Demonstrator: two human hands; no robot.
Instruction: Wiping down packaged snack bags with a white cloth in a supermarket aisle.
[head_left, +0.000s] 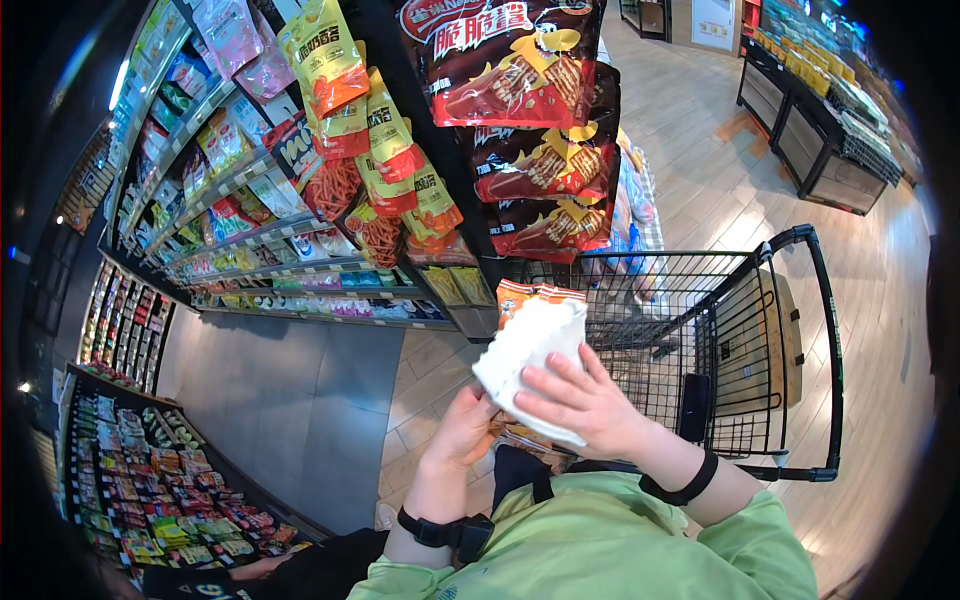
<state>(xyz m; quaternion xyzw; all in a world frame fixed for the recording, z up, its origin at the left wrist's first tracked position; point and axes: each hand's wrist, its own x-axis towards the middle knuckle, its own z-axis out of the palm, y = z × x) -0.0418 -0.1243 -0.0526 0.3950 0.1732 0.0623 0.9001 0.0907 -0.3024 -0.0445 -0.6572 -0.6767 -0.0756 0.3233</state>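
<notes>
A white cloth (534, 337) lies over an orange snack packet (510, 301), in front of my torso. The packet's striped top edge shows beyond the cloth, and a bit of orange wrapping shows below it. My left hand (466, 426) grips the packet at its near left corner, its thumb by the cloth's edge. Across the cloth, my right hand (574, 397) lies with its fingers spread, pressing it against the packet. Most of the packet is hidden under the cloth.
A black wire shopping cart (637, 337) stands at my right, with a dark phone-like object (696, 406) in it. Large snack bags (525, 82) and yellow pouches (386, 127) hang ahead. Stocked shelves (247, 187) run left. Another person's dark sleeve (330, 566) shows at lower left.
</notes>
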